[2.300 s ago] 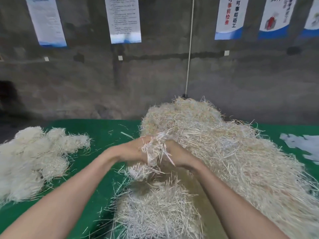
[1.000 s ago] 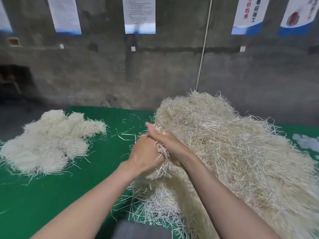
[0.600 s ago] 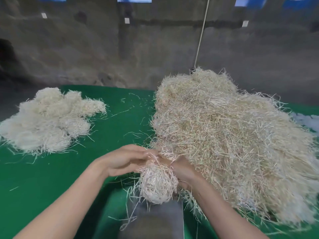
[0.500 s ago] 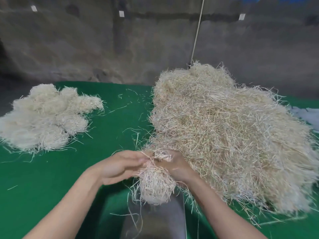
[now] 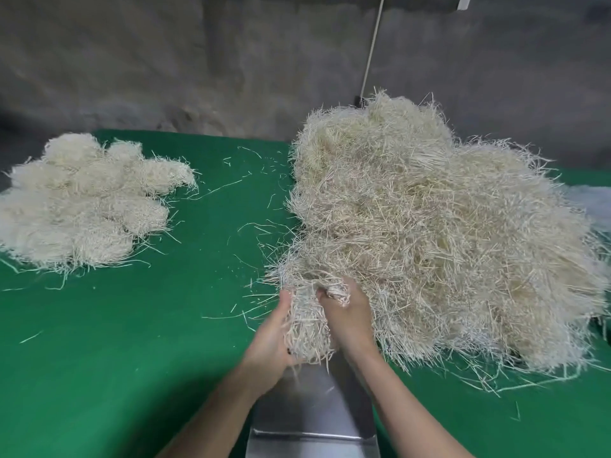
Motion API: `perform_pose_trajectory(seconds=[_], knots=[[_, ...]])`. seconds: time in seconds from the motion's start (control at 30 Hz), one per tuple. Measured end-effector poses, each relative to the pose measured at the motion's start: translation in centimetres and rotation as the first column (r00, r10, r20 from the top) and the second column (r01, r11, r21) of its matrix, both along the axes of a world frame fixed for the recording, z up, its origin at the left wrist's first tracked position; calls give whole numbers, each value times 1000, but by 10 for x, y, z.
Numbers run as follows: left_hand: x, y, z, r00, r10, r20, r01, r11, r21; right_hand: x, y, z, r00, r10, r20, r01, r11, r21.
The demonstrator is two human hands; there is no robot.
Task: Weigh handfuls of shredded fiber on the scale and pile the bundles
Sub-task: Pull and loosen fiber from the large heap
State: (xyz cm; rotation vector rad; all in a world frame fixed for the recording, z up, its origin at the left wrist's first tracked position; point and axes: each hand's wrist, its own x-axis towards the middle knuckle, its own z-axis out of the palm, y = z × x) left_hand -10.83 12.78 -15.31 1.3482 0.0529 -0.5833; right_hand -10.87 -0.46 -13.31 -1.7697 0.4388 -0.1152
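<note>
Head view puts the handful (image 5: 307,328) of shredded fiber right over the far end of the scale (image 5: 310,411), whose steel pan shows bare below it; whether the strands touch the pan yet I cannot tell. The left hand (image 5: 271,338) cups the handful from one side with fingers curled round it; the right hand (image 5: 350,322) wraps the other side, its fingertips closed on a tuft at the top. Beyond the scale and to its right sits the loose heap (image 5: 446,242), its near fringe touching the handful; well to the scale's left lies the pile of bundles (image 5: 82,200) on the green surface (image 5: 132,358), with stray strands scattered between. I judge this stuff very light, springy and loosely tangled; it should compress easily but shed strands and puff back once let go. I would hold it round the middle with both palms, squeezing gently, not by the frayed ends, which would pull free; trailing strands linking it to the heap could drag on the reading.
</note>
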Motion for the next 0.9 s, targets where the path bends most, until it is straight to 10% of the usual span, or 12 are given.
perform_pose_trajectory(seconds=[0.13, 0.33, 0.47, 0.73, 0.9], knots=[[-6, -34, -2, 933, 264, -243, -286, 956, -61, -20, 5, -12, 991, 72, -109, -55, 987, 150], [7, -49, -10, 884, 444, -147, -440, 896, 60, -65, -28, -11, 983, 95, 159, -46, 956, -291], [-7, -47, -23, 881, 435, -188, -435, 899, 41, -78, -20, -23, 953, 274, 131, -236, 939, -252], [-58, -30, -19, 973, 120, 199, -155, 974, 167, -67, 21, -31, 989, -146, -30, 148, 954, 261], [-54, -18, -20, 946, -136, 293, 66, 969, 236, -68, 16, -23, 998, -62, -33, 70, 942, 329]])
